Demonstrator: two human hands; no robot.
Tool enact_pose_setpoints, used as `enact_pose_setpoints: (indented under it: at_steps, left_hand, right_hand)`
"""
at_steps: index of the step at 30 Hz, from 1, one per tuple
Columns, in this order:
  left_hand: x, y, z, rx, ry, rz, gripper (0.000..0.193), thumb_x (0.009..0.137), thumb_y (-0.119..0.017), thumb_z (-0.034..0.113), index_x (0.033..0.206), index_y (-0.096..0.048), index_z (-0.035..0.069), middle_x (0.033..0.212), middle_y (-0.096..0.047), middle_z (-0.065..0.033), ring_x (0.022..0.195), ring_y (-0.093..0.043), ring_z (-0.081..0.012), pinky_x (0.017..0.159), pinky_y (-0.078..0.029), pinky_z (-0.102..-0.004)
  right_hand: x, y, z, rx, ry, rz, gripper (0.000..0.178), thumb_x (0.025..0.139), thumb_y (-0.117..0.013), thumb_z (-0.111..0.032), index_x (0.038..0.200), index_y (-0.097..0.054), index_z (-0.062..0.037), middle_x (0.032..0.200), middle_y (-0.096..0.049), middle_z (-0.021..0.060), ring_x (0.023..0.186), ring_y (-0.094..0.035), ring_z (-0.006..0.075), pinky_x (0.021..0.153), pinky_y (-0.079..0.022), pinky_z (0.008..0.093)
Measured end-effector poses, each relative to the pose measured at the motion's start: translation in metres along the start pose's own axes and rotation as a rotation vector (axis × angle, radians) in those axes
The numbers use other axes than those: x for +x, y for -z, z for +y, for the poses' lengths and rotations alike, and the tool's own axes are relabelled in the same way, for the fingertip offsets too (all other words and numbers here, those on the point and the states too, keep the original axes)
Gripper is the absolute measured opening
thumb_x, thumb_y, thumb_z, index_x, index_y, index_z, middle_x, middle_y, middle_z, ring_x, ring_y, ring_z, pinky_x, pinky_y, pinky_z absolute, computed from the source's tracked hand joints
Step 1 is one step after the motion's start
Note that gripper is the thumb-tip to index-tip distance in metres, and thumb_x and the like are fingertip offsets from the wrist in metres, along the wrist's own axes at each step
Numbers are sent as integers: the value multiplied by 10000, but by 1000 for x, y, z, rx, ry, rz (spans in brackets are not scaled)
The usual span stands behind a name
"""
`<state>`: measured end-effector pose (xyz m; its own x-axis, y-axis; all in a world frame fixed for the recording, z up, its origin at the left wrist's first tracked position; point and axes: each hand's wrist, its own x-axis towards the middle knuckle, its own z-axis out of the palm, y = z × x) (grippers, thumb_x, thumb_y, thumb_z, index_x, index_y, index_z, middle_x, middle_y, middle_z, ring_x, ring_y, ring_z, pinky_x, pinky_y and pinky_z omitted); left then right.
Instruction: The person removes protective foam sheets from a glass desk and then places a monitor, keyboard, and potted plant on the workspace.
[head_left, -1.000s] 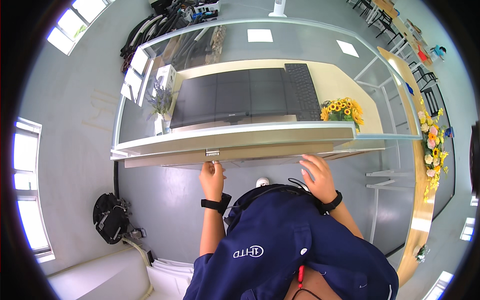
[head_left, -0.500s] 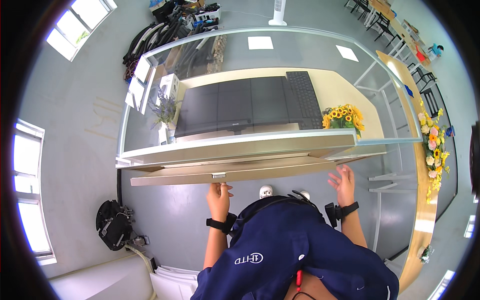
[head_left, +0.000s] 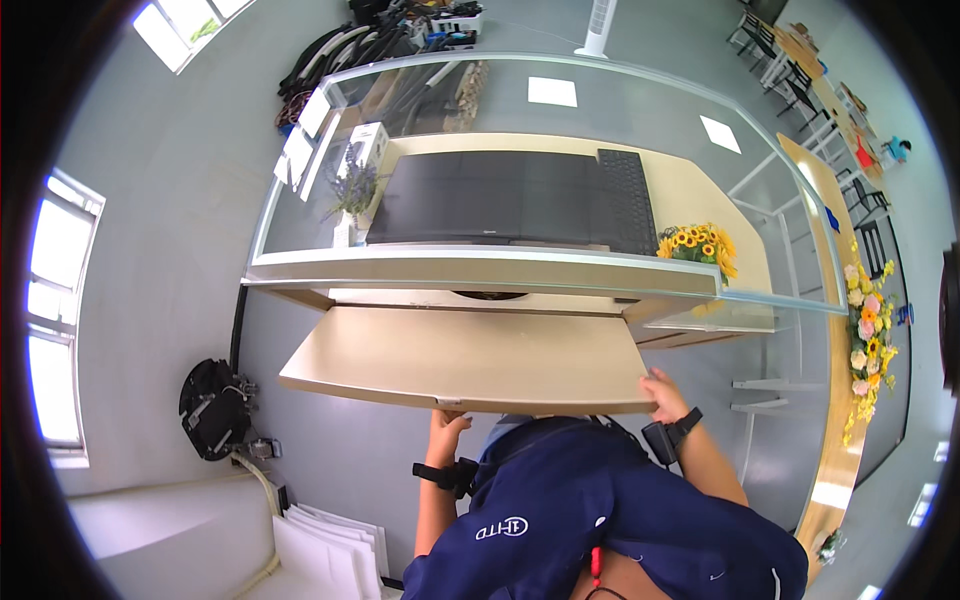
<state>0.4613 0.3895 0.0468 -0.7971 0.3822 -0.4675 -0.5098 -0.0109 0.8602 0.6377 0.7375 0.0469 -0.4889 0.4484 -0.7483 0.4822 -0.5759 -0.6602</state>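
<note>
A beige cabinet flap [head_left: 470, 350] leans out toward me from the front of a glass-topped display counter [head_left: 500, 268]. Its broad face now shows, with a small metal latch [head_left: 450, 402] on the near edge. Just under that latch, my left hand [head_left: 447, 425] is closed at the edge, its fingertips partly hidden by the flap. My right hand [head_left: 665, 396] grips the flap's right corner, thumb and fingers wrapped round it. Behind the flap, part of a dark round thing [head_left: 490, 295] shows in the opening.
Under the glass are a dark monitor [head_left: 490, 195], a keyboard [head_left: 628, 200], sunflowers [head_left: 698, 248] and a lavender pot [head_left: 352, 195]. A wooden counter [head_left: 830, 470] with flowers runs along the right. A black backpack [head_left: 215, 410] sits on the floor at left, white panels [head_left: 330, 545] below it.
The flap has swung out toward me, exposing its broad face and the opening behind it. My right hand, open and apart before, now grips its right corner. The left stays at the latch.
</note>
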Motion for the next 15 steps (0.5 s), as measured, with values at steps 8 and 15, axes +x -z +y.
enact_pose_setpoints:
  at_steps: [8, 15]
  left_hand:
    - [-25, 36, -109, -256, 266, 133, 460, 686, -452, 9, 1140, -412, 75, 1119, -513, -81, 1013, -524, -238, 773, -422, -355]
    - [-80, 81, -152, -185, 347, 328, 466, 804, -496, 216, 1221, -336, 81, 1157, -520, -62, 970, -542, -229, 805, -394, -388]
  right_hand:
    - [58, 15, 134, -167, -130, -63, 517, 901, -341, -377, 1131, -428, 78, 1049, -549, 168, 929, -567, 253, 789, -455, 348]
    - [105, 8, 178, 190, -188, -189, 715, 864, -138, -557, 1179, -415, 22, 1105, -536, 122, 1012, -526, 240, 872, -408, 315]
